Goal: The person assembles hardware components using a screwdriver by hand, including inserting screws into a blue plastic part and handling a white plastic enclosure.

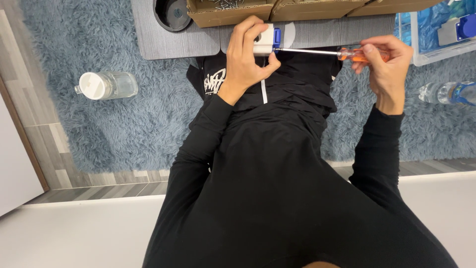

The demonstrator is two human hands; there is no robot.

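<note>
1. So, the small white and blue plastic part (265, 40) sits up near the edge of the grey table (168, 42), gripped in the left hand (246, 54), with fingers wrapped over it and thumb underneath.
2. Right hand (384, 59) pinches the orange handle of a screwdriver (322, 51); its metal shaft runs sideways, tip touching the part's blue end.
3. Cardboard boxes (233, 12) line the table's far side, one holding screws.
4. A clear jar with a white lid (105, 85) lies on the blue shaggy rug (99, 134), well left.
</note>
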